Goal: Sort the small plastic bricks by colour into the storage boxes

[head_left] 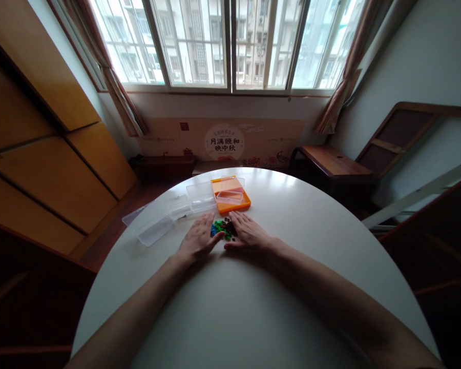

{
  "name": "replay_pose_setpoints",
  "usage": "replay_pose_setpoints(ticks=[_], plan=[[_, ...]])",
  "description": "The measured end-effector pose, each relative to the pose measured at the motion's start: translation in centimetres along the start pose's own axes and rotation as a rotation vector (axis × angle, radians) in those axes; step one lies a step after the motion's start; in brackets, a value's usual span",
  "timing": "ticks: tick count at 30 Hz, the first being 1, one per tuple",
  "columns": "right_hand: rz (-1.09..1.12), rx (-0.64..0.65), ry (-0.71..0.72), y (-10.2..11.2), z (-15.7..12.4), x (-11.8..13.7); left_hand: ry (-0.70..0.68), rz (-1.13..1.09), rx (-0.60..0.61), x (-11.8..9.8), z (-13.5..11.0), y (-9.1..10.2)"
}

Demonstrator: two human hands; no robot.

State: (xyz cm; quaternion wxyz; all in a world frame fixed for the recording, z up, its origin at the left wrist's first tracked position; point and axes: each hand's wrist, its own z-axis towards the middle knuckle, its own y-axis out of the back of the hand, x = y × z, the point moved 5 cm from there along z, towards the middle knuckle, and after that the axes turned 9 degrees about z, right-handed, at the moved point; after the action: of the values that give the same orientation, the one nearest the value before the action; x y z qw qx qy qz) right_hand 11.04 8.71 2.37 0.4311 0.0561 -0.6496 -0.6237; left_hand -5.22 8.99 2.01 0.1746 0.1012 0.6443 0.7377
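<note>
A small heap of tiny green, blue and dark pieces (223, 228) lies on the round white table (276, 287). My left hand (198, 240) rests flat on the table at the heap's left side, fingers stretched out and together. My right hand (249, 233) lies flat at the heap's right side, fingers also straight. Both hands flank the heap, their fingertips and inner edges touching it. Neither hand holds anything.
Just beyond the heap stands an orange tray (234, 205) with a clear plastic box (230, 189) on it. Two more clear boxes (202, 197) and a clear lid (153, 228) lie to the left. A wooden bench (330, 160) and cupboards (54, 174) surround the table.
</note>
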Motion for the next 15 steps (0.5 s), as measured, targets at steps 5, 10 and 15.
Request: replay_pose_setpoints(ticks=[5, 10, 15], plan=[[-0.02, 0.022, 0.051, -0.3, 1.1, -0.3, -0.065, -0.005, 0.002, -0.9, 0.6, -0.4], [-0.004, 0.015, 0.125, 0.1, 0.2, 0.4, -0.126, -0.034, -0.03, -2.8, 0.7, -0.7], [-0.004, 0.043, 0.152, 0.3, -2.3, 1.1, -0.15, -0.066, -0.008, -5.0, 0.2, -1.0]])
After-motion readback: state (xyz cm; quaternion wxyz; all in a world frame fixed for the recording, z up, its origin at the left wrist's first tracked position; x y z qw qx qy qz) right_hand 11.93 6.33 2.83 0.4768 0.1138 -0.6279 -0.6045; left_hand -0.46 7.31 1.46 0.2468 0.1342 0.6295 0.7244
